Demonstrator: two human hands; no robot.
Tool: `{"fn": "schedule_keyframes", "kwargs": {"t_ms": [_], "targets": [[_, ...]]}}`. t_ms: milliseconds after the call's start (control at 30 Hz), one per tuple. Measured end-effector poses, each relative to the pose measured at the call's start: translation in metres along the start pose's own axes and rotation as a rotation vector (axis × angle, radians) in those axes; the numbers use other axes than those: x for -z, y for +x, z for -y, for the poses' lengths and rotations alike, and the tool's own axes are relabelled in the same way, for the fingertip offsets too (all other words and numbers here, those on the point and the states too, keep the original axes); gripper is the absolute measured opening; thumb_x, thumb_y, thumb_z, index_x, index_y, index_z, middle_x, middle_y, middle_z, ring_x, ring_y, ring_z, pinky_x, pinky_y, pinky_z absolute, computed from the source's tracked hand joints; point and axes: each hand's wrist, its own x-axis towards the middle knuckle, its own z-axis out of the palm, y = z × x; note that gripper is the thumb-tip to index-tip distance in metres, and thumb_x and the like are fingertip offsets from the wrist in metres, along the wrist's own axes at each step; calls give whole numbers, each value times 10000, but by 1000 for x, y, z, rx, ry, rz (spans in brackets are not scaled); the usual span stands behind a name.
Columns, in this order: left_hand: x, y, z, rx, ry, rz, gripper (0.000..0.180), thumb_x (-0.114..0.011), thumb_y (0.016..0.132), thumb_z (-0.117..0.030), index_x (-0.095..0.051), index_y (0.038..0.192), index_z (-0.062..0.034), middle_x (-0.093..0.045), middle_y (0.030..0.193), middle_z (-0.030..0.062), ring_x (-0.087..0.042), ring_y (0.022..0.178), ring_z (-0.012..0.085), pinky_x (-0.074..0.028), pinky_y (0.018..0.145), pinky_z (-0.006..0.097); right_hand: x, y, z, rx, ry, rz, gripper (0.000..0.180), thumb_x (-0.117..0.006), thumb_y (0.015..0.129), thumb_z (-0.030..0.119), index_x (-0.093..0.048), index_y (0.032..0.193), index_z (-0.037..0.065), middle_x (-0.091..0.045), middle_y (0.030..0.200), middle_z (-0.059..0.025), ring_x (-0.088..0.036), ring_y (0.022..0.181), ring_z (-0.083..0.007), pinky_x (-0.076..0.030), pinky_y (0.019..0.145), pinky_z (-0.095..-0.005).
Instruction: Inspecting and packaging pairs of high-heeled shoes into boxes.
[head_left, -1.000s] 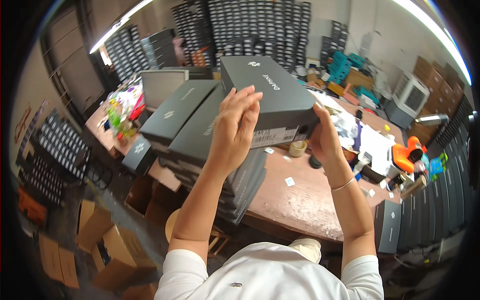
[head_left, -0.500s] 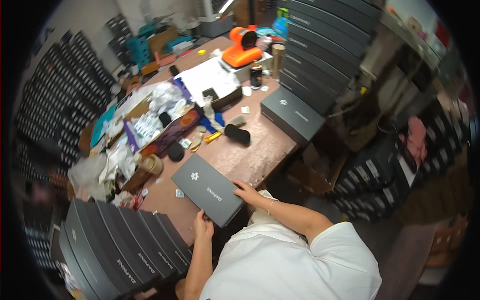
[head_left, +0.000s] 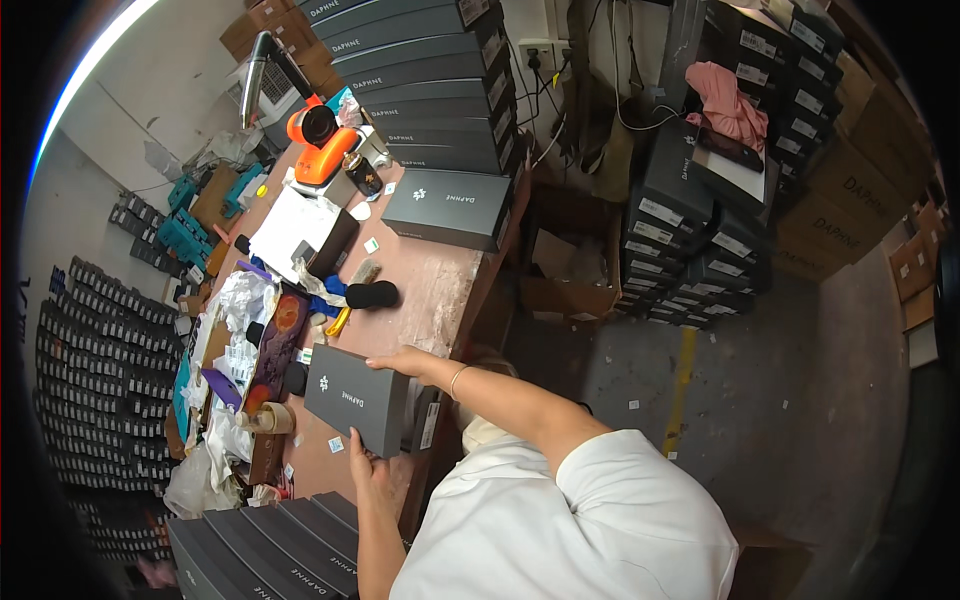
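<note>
Both hands grip a dark grey box (head_left: pixel 357 397) lying flat on the bench (head_left: pixel 440 280), at seven o'clock. The left hand (head_left: pixel 372 478) has its fingers wrapped on the near end, and the right hand (head_left: pixel 408 362) presses closed fingers on the far edge.

The scene is evenly and fairly brightly lit from above. A long ceiling light (head_left: pixel 90 70) burns out to pure white along the upper left rim. The brown desk (head_left: pixel 440 285) shows soft glare on its worn top and only faint shadows. The floor (head_left: pixel 640 360) beyond the desk's right edge sits dimmer. Fisheye distortion bends straight edges toward the rim, and black vignette fills all corners. The middle is sharp; detail softens toward the rim.
</note>
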Motion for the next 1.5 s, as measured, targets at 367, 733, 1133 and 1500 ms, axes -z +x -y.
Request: {"fn": "schedule_keyframes", "kwargs": {"t_ms": [367,733,1133,1500], "targets": [[18,-50,-28,-275,483,-39,761,-527,914,-537,-296,1457,-57,-413,1379,111,-366,1301,247,-251,1095,371,-91,-64,-57,225,-646,124,364,-731,804,336,-600,856,1,-628,774,-116,-613,699,-204,-479,612,-349],[59,-97,10,-620,1401,-699,730,-636,800,-76,-273,1422,47,-333,1425,294,-359,1317,408,-279,1106,419,-26,-31,-34,721,-1643,51,368,-694,744,158,-612,1098,98,-491,1319,-167,-374,1289,-382,-304,1015,-526],[-51,-63,16,-493,1151,334,175,-663,829,-140,-650,931,2,-642,872,152,-623,833,321,-498,742,378,-33,-22,-35,679,-1442,168,167,-648,792,167,-624,945,107,-587,1117,-70,-486,1163,-287,-273,1029,-556],[-56,-49,54,-657,1481,186,218,-627,847,-114,-580,1049,-49,-566,1102,156,-601,931,373,-501,764,437,48,-73,13,385,-779,-237,316,-668,823,120,-581,1108,16,-614,1018,-163,-649,821,-225,-521,715,-321]]}}
